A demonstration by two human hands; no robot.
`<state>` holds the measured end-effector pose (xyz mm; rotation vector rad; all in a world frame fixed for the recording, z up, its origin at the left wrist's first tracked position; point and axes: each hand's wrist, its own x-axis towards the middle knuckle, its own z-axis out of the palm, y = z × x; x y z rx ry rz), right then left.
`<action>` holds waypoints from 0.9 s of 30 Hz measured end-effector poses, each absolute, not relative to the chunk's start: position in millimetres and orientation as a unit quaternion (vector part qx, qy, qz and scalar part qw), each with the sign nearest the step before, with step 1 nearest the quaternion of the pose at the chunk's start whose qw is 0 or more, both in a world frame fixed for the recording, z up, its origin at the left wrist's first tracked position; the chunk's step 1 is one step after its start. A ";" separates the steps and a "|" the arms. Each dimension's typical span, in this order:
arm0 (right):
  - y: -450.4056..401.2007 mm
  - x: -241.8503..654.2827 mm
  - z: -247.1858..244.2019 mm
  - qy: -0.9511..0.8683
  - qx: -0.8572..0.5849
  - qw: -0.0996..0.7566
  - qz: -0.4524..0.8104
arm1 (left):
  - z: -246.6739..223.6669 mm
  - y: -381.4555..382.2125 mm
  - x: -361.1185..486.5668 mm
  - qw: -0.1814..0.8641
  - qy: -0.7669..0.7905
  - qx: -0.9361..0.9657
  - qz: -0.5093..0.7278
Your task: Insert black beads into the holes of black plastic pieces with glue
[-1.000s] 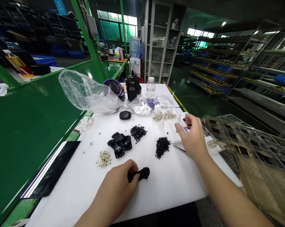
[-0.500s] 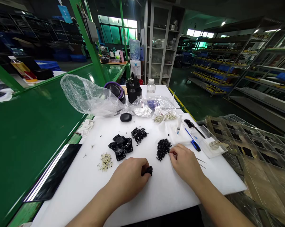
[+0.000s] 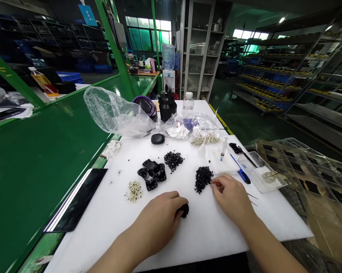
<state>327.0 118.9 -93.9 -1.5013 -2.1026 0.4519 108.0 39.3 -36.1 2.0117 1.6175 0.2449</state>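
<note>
My left hand (image 3: 166, 212) is closed around a small black plastic part (image 3: 185, 209), mostly hidden by the fingers, low over the white foam board (image 3: 207, 231). My right hand (image 3: 230, 193) pinches a pair of tweezers (image 3: 252, 195); their two thin ends stick out behind the palm, and the tip points at a pile of tiny black pieces (image 3: 203, 178). Whether the tip grips a piece is too small to tell. Further off lies a second black pile (image 3: 173, 160). Several glossy black parts (image 3: 152, 173) sit together left of it, beside a heap of small cream-coloured pieces (image 3: 135, 190).
A syringe (image 3: 223, 148), a blue-handled brush (image 3: 244, 176) and a clear tray (image 3: 269, 174) lie at the right. Behind are a black case (image 3: 157, 138), plastic bags (image 3: 119, 117), a black bottle (image 3: 167, 106) and a clear jar (image 3: 188, 102). A dark glossy panel (image 3: 80, 201) lies left.
The whole view has shifted, so things appear further right. My left hand has turned a little, with the black part now more covered. My right hand stays by the same pile.
</note>
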 end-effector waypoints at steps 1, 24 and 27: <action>119.2 326.6 -94.1 -0.777 -0.552 0.255 0.163 | -36.2 39.6 107.4 0.276 0.598 0.747 0.093; 115.6 326.9 -97.9 -0.800 -0.544 0.242 0.071 | -28.7 84.8 86.3 0.600 0.574 0.465 0.309; 116.9 328.4 -94.3 -0.802 -0.544 0.230 0.096 | -30.0 82.5 84.0 0.611 0.566 0.454 0.318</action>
